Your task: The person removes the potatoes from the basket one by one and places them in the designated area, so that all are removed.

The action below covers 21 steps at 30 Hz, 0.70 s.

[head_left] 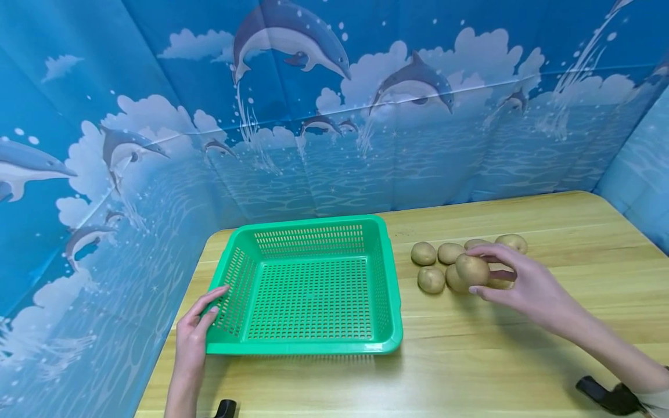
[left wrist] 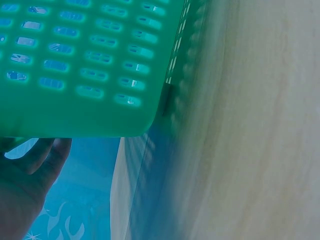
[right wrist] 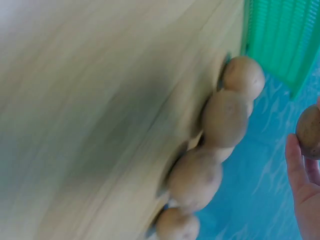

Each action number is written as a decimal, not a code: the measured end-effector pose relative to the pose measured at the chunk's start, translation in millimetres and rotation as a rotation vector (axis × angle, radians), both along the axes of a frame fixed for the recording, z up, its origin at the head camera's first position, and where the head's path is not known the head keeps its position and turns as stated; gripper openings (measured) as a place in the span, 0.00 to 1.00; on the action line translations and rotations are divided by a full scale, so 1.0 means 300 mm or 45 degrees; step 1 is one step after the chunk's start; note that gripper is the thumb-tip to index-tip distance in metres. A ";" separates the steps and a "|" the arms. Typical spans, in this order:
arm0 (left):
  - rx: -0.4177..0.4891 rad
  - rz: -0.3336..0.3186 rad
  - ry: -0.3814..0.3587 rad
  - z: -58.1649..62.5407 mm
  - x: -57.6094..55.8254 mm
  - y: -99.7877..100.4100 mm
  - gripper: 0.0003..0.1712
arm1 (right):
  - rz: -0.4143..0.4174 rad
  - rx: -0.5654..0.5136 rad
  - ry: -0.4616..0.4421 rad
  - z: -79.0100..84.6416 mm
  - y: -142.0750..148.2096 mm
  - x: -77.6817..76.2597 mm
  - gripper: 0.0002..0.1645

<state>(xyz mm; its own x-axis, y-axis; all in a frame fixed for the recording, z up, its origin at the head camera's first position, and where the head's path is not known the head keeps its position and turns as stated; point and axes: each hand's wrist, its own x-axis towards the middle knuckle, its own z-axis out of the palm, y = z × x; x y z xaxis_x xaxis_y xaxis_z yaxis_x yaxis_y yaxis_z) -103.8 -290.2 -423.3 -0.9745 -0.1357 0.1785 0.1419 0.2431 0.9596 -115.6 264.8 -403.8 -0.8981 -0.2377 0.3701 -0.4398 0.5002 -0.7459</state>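
Observation:
Between thumb and fingers my right hand pinches a potato, raised above the other potatoes on the table. The right wrist view shows that held potato at its right edge, apart from the row below. Several potatoes lie grouped beside the basket; the hand and held potato partly cover some of them. My left hand grips the left rim of a green plastic basket, thumb on the inner side. In the left wrist view the basket's slotted wall hides part of the fingers.
The wooden table runs up to a blue dolphin-print curtain at the back and sides. The basket's inside shows only its slotted floor. A black strap end lies near the left forearm, and a black device sits by the right forearm.

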 end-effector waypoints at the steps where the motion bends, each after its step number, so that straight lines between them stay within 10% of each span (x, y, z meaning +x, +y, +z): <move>1: 0.000 0.000 -0.001 0.000 0.000 0.000 0.19 | -0.010 0.011 0.005 -0.005 0.013 0.000 0.41; 21: 0.022 -0.009 0.000 0.000 -0.001 -0.002 0.19 | -0.140 0.325 0.120 -0.066 0.206 0.003 0.40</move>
